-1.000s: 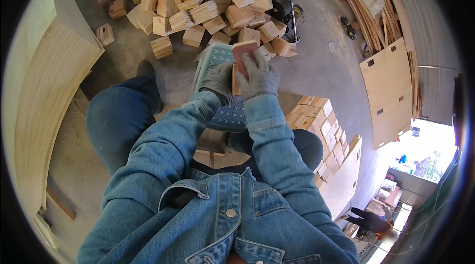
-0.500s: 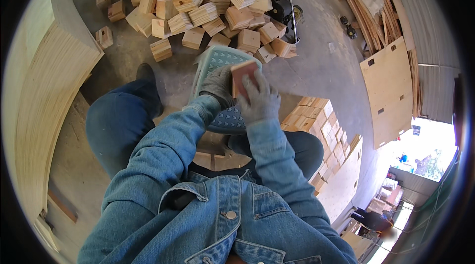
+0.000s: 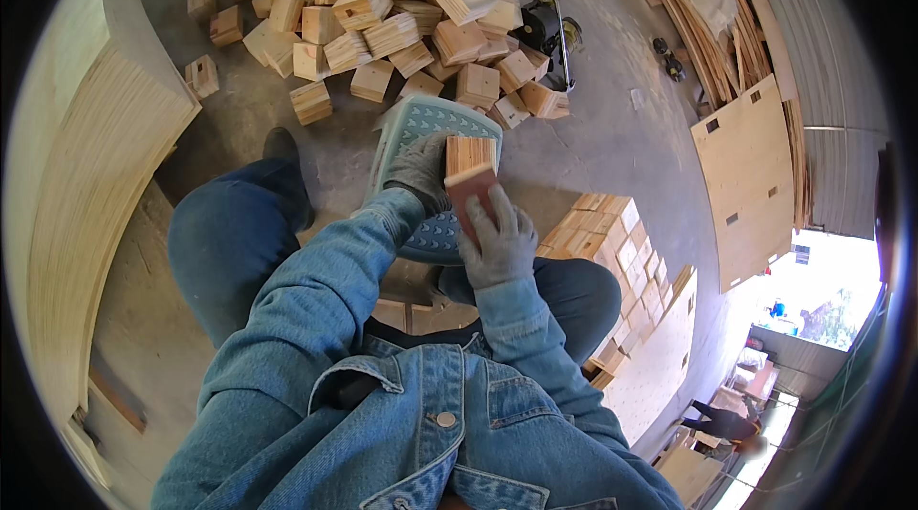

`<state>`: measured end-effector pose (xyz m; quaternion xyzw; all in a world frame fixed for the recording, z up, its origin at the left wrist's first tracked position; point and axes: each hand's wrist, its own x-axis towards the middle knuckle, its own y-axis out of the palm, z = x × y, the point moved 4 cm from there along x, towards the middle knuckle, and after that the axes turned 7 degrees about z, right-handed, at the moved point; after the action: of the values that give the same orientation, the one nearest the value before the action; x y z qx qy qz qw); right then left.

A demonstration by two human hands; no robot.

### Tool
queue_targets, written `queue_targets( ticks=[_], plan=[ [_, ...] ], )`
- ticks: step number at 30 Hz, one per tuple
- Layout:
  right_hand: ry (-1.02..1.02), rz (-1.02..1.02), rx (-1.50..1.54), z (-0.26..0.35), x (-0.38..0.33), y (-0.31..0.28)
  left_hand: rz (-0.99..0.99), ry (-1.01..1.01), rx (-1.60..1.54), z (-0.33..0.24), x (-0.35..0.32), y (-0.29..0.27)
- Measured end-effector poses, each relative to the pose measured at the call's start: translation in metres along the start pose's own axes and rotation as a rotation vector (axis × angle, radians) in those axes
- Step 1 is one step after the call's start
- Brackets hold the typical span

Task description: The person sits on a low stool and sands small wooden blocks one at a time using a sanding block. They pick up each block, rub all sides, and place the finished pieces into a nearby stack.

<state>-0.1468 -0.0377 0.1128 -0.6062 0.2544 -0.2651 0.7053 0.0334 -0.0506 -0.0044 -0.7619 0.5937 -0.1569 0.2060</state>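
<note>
My left hand point(image 3: 421, 171), in a grey glove, grips the side of a layered wooden block point(image 3: 469, 153) over a teal plastic stool point(image 3: 442, 110). The block's striped edge grain faces up. Closed on a flat reddish-brown sanding block point(image 3: 469, 189) is my right hand point(image 3: 504, 244), gloved too. That sanding block lies tilted against the near edge of the wooden block. The stool stands between my knees, its patterned top partly hidden by my hands and sleeves.
A loose heap of wooden blocks point(image 3: 382, 32) lies on the floor ahead, beside a black machine with a metal bar point(image 3: 555, 32). Stacked blocks point(image 3: 612, 242) stand to my right. Plywood sheets point(image 3: 96, 175) rise at left; cut panels point(image 3: 751, 175) lean far right. A person point(image 3: 722, 422) is at lower right.
My right hand has drawn the sanding block back toward me, from the wooden block's right side to its near edge. More of the wooden block's striped face shows; my left hand stays put.
</note>
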Motion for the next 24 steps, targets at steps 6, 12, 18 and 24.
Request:
queue_targets(
  ticks=[6,12,18,24],
  plan=[
    [-0.045,-0.09,0.04,-0.006,-0.001,0.001,0.014,-0.059,-0.007,-0.001,0.0,-0.001],
    [0.095,-0.018,0.022,-0.024,0.098,-0.007,-0.009,-0.036,-0.06,0.001,-0.001,-0.001],
    [0.204,-0.086,0.281,-0.081,0.146,0.014,-0.023,-0.052,0.022,-0.001,-0.001,-0.001],
    [0.424,-0.151,0.646,-0.121,0.042,0.036,0.082,-0.104,0.009,-0.014,0.004,-0.006]
  ],
)
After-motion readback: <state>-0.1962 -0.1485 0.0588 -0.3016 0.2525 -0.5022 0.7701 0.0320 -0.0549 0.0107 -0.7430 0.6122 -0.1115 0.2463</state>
